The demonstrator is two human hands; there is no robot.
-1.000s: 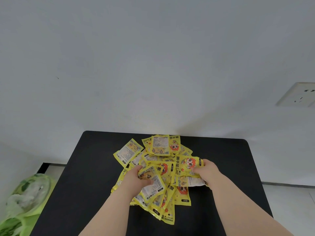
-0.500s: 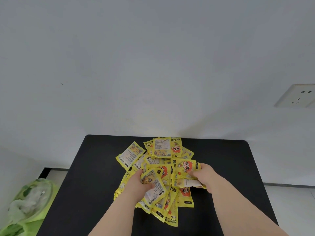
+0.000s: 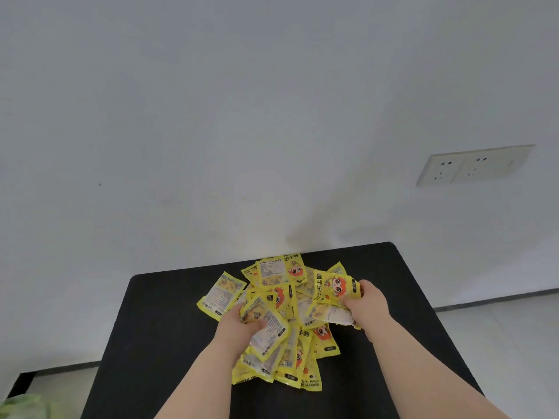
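A heap of several yellow hand-warmer packets [image 3: 290,355] lies in the middle of a black table [image 3: 157,337]. My left hand [image 3: 239,325] grips a packet [image 3: 267,326] at the heap's left side, thumb curled over its printed back. My right hand [image 3: 367,300] holds a packet with a red cartoon face [image 3: 335,287] at the heap's right side, with a whitish packet [image 3: 335,313] caught under the same hand. Both forearms reach in from the bottom edge.
A white wall stands right behind the table, with a double socket plate [image 3: 475,164] at the right. A green plastic bag [image 3: 21,406] shows at the bottom left corner on the floor. Light floor lies to the table's right.
The view has tilted and shifted, so the table sits slanted in frame. Both hands keep their packets; the right hand has lifted its packet slightly up and away from the heap.
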